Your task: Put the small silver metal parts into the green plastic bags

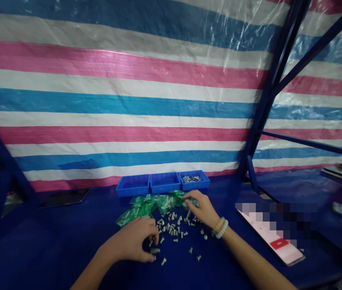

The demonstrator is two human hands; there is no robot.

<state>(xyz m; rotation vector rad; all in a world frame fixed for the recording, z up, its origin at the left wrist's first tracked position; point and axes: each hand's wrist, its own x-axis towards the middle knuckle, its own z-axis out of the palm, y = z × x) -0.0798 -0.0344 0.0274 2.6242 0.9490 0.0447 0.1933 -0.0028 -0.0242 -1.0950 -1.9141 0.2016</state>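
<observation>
My left hand [134, 239] is low over the table, its fingers curled and its thumb apart from them. A small metal piece [155, 250] shows by the gap between thumb and fingers, apparently on the table. My right hand [201, 207], with two beaded bracelets on the wrist, reaches over the right end of a heap of green plastic packets [143, 205]. Its fingers are stretched out and slightly bent, the tips at the packets. Between the hands lie many loose silver screws [175, 229], with a few stray ones [163, 261] nearer me.
Three blue bins [133, 185] stand in a row behind the packets; the right one holds small metal parts [192, 179]. A lit phone [288, 245] lies at the right, a dark flat device [65, 198] at the left. Blue frame posts [261, 108] rise before a striped sheet.
</observation>
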